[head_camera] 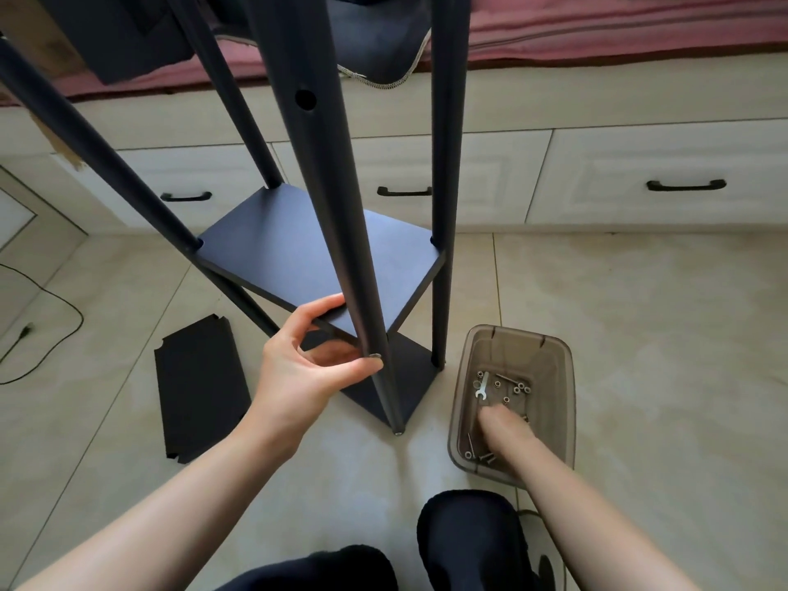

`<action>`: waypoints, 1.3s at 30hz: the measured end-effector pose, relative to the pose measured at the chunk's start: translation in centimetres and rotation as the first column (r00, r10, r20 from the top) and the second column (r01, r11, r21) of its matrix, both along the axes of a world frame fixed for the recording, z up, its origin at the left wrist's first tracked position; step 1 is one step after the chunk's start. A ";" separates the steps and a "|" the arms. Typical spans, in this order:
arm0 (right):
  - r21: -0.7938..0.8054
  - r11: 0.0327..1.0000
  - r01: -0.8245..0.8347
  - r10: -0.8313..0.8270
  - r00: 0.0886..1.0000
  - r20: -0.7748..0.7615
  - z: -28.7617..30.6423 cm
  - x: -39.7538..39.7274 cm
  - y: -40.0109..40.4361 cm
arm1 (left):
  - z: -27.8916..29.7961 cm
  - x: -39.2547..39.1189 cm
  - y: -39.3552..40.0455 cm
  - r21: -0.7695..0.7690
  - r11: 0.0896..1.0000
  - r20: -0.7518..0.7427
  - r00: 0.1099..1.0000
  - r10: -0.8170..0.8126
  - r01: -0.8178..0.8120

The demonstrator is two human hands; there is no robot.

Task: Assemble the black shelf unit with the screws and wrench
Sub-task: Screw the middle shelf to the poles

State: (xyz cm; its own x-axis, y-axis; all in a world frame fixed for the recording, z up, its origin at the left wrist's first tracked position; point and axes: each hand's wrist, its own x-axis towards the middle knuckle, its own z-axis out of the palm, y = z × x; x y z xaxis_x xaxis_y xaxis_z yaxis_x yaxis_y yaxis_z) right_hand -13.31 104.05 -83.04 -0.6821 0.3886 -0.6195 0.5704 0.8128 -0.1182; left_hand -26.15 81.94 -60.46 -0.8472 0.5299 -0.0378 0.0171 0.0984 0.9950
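Shelf unit (pixel 324 258) stands partly built ahead of both hands: 2 boards sit between 4 poles, while 1 loose board (pixel 200 390) lies left of the left hand (pixel 307 368). That hand pinches the upper board's near corner against the front pole (pixel 341 232). Right hand (pixel 505 428) reaches down into the tub (pixel 563 394) among screws and wrench (pixel 483 386); its grip is hidden.

black shelf unit (pixel 315 266) standing upright on the tile, two boards fitted between four poles, spare black panel (pixel 200 388) laid flat at its 8 o'clock, small silver wrench (pixel 482 386) and loose screws (pixel 514 388) kept in the tub at 4 o'clock
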 end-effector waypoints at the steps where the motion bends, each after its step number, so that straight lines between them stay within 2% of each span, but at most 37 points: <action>1: 0.003 1.000 -0.003 0.003 1.000 -0.003 0.1 0.2 0.1 | 0.0 0.0 0.0 0.002 1.000 0.000 1.000 -0.002 0.002; 6: -0.032 0.995 0.092 -0.094 0.994 -0.062 1.0 1.2 1.0 | 0.2 0.1 0.0 0.013 1.000 0.005 1.000 0.002 -0.002; 11: -0.271 0.927 0.259 -0.308 0.938 -0.157 3.0 0.9 1.5 | 0.4 0.3 0.1 0.005 1.000 0.004 1.000 0.005 -0.005; 14: -0.514 0.777 0.364 -0.542 0.803 -0.250 5.5 1.5 1.0 | 0.5 0.4 0.2 0.006 1.000 0.010 1.000 0.003 -0.003; 16: -0.655 0.655 0.376 -0.666 0.697 -0.267 7.8 2.1 0.7 | 0.7 0.5 0.3 0.000 1.000 0.015 1.000 0.016 -0.016; 21: -0.884 0.408 0.227 -0.798 0.559 -0.225 13.3 2.2 -1.3 | 0.4 0.4 0.3 -0.010 1.000 0.023 0.999 0.030 -0.030; 26: -0.981 0.169 0.092 -0.907 0.405 -0.118 17.6 -0.7 -4.6 | 0.3 0.5 0.3 -0.017 0.999 0.018 0.999 0.030 -0.030; 29: -0.977 0.199 0.072 -0.936 0.309 -0.167 19.3 -3.1 -6.4 | 0.4 0.6 0.3 -0.024 0.999 0.011 1.000 0.028 -0.028; 32: -0.955 0.261 0.144 -0.947 0.229 -0.224 19.6 -5.2 -7.9 | 0.6 0.6 0.4 -0.011 1.000 0.025 0.999 0.029 -0.029; 33: -0.955 0.252 0.159 -0.955 0.203 -0.218 19.6 -5.8 -8.3 | 0.7 0.7 0.4 -0.007 0.999 0.029 0.999 0.032 -0.032; 37: -0.996 0.016 0.088 -1.000 0.018 -0.014 21.1 -7.7 -8.5 | 0.7 1.1 0.1 0.002 0.999 0.060 0.997 0.039 -0.039; 39: -0.997 -0.027 0.077 -0.999 -0.032 0.025 22.0 -8.0 -8.2 | 0.8 1.4 -0.2 0.001 0.999 0.069 0.997 0.040 -0.040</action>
State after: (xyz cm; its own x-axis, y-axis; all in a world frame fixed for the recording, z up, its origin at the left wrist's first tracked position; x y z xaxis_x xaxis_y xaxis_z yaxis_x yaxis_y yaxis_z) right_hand -21.33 95.81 -61.05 -0.5660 0.6894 -0.4520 -0.0736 -0.5884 -0.8052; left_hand -24.76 81.75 -59.69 -0.8633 0.4956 -0.0955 -0.0555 0.0949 0.9939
